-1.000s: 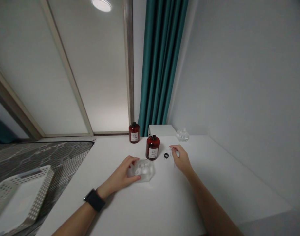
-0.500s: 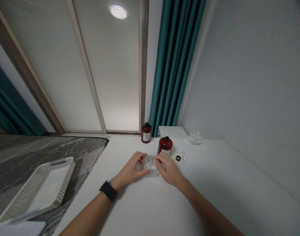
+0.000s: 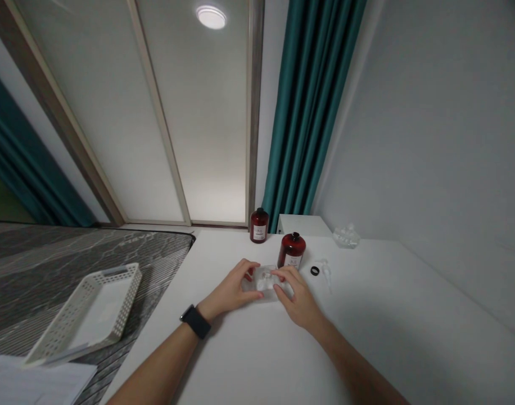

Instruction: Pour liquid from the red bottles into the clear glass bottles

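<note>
**Clear container clasped between two hands on the white table**

Clear and low, the container (image 3: 266, 279) sits on the white table (image 3: 367, 337) with a hand on each side. The left hand (image 3: 233, 290) curls around its left flank, fingers bent over the top edge and thumb low against the near side. The right hand (image 3: 298, 299) closes on the opposite flank, with its fingers (image 3: 283, 274) laid across the top. Whether the container is lifted or resting cannot be told.

Just beyond the grip stands a dark red bottle (image 3: 291, 252), and farther back a second red bottle (image 3: 258, 217). To the right of the grip lie a small black ring (image 3: 314, 270) and a clear pump piece (image 3: 326, 270). A black watch (image 3: 195, 321) sits on the left wrist. Well to the left of the grip, off the table, rests a white perforated basket (image 3: 63, 337).
</note>
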The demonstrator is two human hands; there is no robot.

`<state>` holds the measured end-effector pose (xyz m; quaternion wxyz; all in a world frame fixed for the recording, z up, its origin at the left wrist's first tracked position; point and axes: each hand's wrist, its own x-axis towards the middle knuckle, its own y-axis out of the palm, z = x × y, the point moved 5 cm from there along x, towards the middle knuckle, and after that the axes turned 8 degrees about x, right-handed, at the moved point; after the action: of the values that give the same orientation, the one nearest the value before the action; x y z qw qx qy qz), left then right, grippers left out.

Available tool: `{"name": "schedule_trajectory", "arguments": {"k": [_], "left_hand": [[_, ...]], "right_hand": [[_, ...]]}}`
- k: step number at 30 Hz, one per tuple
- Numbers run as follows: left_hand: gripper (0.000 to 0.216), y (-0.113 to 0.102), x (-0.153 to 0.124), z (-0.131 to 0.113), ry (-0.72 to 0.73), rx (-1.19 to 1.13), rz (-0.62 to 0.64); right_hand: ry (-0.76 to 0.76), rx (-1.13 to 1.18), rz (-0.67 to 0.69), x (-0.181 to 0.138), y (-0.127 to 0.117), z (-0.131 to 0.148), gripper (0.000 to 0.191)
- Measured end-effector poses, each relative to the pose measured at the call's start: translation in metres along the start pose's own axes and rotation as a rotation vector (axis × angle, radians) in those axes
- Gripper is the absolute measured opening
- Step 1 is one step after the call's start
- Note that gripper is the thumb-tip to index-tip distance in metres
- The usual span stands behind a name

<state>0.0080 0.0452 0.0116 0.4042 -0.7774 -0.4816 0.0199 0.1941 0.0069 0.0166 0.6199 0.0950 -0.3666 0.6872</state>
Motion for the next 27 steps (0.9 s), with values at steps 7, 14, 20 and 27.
{"name": "schedule_trajectory", "arguments": {"k": [7, 14, 20, 27], "left_hand": [[0.028, -0.006, 0.0, -0.012, -0.069, -0.04, 0.087], [0.045, 0.0, 0.0, -0.016, 0.004, 0.085, -0.021], [0.078, 0.009, -0.001, -0.009, 0.064, 0.056, 0.038], [0.054, 0.012, 0.0, -0.011, 0.053, 0.07, 0.053]], "right_hand": [[0.102, 0.022, -0.084, 0.001, -0.007, -0.021, 0.024], [0.128, 0.035, -0.09, 0.0, -0.007, -0.017, 0.023], [0.124, 0.032, -0.059, 0.001, -0.006, -0.014, 0.025], [0.013, -0.01, -0.22, 0.002, -0.014, -0.002, 0.026]]}}
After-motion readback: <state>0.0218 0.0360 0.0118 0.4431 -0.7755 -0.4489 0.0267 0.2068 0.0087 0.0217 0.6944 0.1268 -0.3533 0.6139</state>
